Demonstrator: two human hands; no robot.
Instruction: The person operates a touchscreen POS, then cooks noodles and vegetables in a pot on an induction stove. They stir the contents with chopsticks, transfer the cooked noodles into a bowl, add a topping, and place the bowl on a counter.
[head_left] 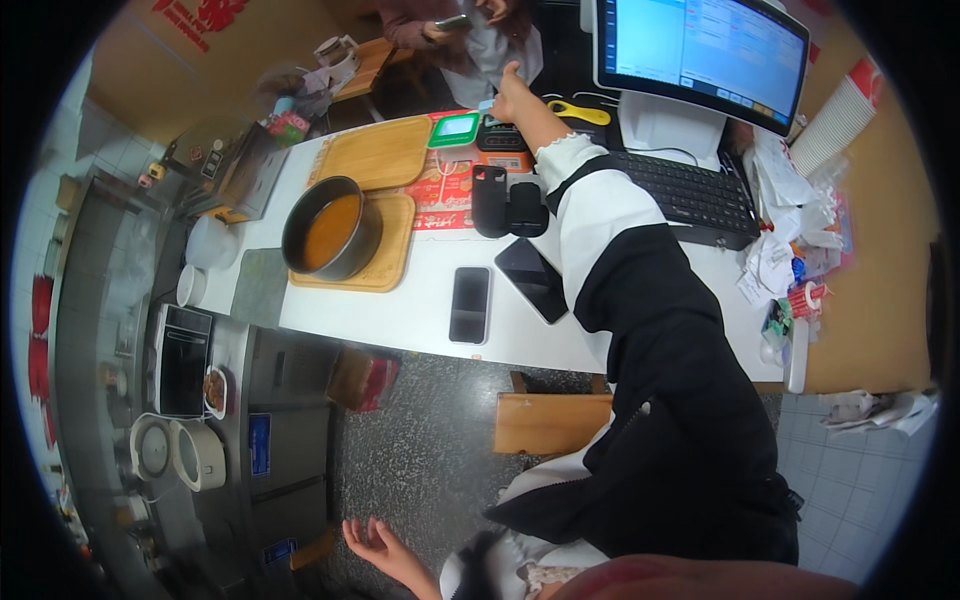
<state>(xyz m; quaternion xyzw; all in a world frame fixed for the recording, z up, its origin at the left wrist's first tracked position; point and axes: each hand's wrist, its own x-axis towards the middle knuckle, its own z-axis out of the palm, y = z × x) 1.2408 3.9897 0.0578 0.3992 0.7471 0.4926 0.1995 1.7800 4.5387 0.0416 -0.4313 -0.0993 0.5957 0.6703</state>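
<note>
1. Dark pot [367, 238]: rests on a wooden tray [393, 262] with orange-brown liquid [333, 232] inside. I judge it heavy and apt to slop; hold opposite sides of the wall and keep it level (I cannot read its heat remotely).
2. Left hand [384, 553]: I see it low in the view, over the floor [425, 450], fingers loosely bent, holding nothing.
3. Green-rimmed box [455, 130]: sits at the far side of the white counter [400, 320]. Probably light, stiff plastic; grip two opposite edges.
4. Pale-blue item [486, 105]: lies at the fingers of the right hand [514, 96], just above the black device [499, 136] in my view. Likely light; pinch it by an edge (too small for me to identify).
5. Black device: probably rigid and fragile inside. I advise holding it by its sides.
6. Right hand: extended across the counter, thumb raised. I cannot tell whether its fingers grasp the pale-blue item.
7. Yellow item [581, 113]: right of that hand; looks smooth, possibly slippery. Grip its middle.
</note>
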